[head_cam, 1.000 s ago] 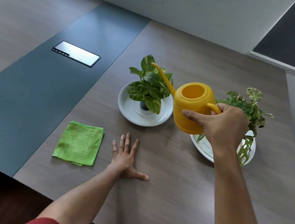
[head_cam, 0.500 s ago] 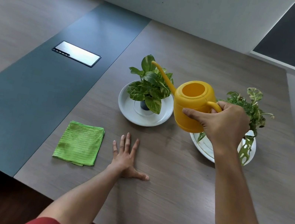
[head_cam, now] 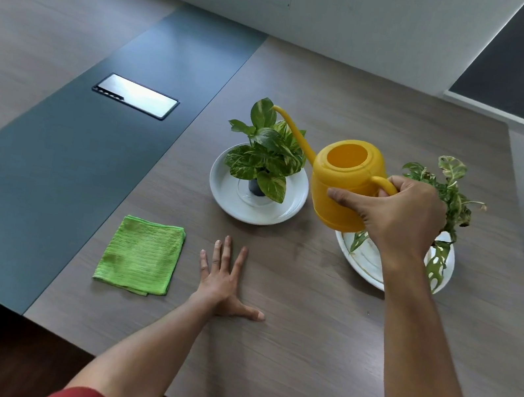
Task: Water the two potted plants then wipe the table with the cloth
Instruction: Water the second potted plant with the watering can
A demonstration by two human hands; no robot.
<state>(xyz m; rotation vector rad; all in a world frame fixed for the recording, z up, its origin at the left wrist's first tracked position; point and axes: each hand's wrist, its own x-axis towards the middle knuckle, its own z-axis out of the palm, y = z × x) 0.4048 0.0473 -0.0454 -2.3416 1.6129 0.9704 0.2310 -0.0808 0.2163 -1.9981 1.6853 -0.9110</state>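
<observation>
My right hand grips the handle of a yellow watering can, held in the air between the two plants. Its long spout reaches left over the leaves of the left potted plant, which stands in a small dark pot on a white plate. The right potted plant sits on another white plate, partly hidden behind my hand and forearm. A folded green cloth lies flat near the table's front. Just right of it, my left hand rests palm down with fingers spread.
The wooden table has a dark grey strip running along its left part, with a metal cable-box lid set in it. The table's front edge is close to my body. A wall and window lie behind.
The watering can has risen slightly and tilted a little toward the left plant. My left hand and the cloth have stayed where they were.
</observation>
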